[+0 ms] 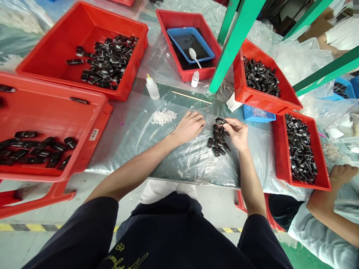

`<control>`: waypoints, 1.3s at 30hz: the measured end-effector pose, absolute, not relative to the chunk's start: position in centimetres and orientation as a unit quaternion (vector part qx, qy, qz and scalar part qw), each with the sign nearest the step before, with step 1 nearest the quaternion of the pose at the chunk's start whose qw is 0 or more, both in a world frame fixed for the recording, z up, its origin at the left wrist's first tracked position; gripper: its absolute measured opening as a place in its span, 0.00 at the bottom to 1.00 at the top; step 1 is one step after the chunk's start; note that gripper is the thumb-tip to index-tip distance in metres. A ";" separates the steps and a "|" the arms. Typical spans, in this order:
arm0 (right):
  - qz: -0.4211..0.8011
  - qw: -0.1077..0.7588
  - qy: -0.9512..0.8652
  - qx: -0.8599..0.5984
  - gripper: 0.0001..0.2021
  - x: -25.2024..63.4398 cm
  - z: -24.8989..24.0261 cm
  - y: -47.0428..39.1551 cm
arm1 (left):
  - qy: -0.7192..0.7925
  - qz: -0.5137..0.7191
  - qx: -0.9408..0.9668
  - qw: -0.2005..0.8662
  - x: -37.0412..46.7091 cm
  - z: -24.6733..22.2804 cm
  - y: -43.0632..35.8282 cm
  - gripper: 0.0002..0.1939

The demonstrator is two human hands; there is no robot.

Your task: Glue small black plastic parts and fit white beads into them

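Note:
My right hand point(238, 132) pinches a glossy black plastic piece point(220, 120) between thumb and fingers. It is held just over a small pile of similar black pieces point(218, 141) on the plastic-covered table. To its left, my left hand point(190, 127) is low over the table, its fingers curled together; whatever they hold, if anything, is hidden. Beside that hand lies a heap of small white bits point(164, 116). Beyond the heap stands a clear squeeze bottle point(152, 88) with a yellow tip. A thin wooden stick point(191, 97) lies farther back.
Red bins of black pieces flank me at left point(94, 136) and right point(301, 149). A blue tray point(193, 30) with a white spoon point(193, 54) sits in another red bin. A green post point(232, 46) rises from the table. Another person's arm point(333, 209) is at right.

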State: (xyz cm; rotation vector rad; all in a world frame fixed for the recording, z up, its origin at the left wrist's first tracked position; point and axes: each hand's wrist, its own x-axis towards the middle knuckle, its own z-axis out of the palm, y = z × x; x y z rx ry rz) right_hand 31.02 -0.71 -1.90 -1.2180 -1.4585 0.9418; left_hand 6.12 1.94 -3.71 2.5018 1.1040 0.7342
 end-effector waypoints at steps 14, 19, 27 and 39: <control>0.400 0.464 -0.609 -0.505 0.23 30.6 -1.4 -1.2 | 0.373 0.435 0.743 0.345 5.7 -1.2 0.2 0.08; 0.396 0.463 -0.609 -0.508 0.23 30.3 -1.3 -1.4 | 0.394 0.437 0.726 0.355 5.8 -1.4 0.0 0.09; 0.415 0.458 -0.601 -0.507 0.24 30.2 -1.8 -1.3 | 0.384 0.426 0.748 0.334 5.7 -1.3 -0.1 0.08; 0.446 0.442 -0.597 -0.500 0.25 30.0 -1.4 -1.4 | 0.308 0.401 0.804 0.311 5.1 -0.5 -0.2 0.08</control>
